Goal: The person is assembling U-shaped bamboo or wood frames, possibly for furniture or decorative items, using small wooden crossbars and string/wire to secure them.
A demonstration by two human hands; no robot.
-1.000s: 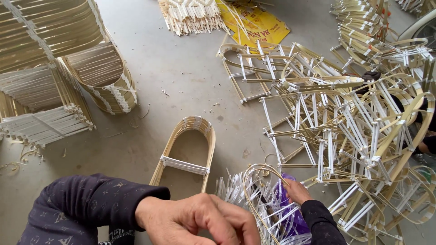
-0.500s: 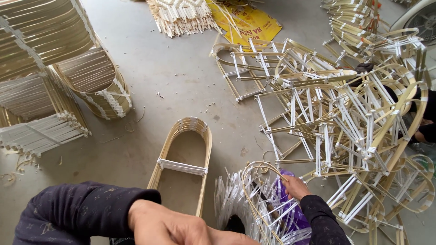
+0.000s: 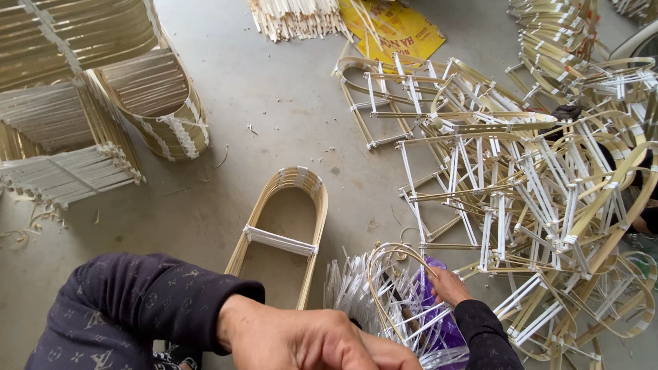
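Bamboo frame (image 3: 281, 233) lies on grey concrete floor (image 3: 274, 103), seemingly indoors.

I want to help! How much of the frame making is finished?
Done: a big pile of tied frames lies on the right, and bundled stacks sit on the left. In hand: the right hand reaches into white strips by a purple bag; the left hand is clenched close to the camera. One bent frame with a single tie lies just ahead. How many are left is hard to tell.
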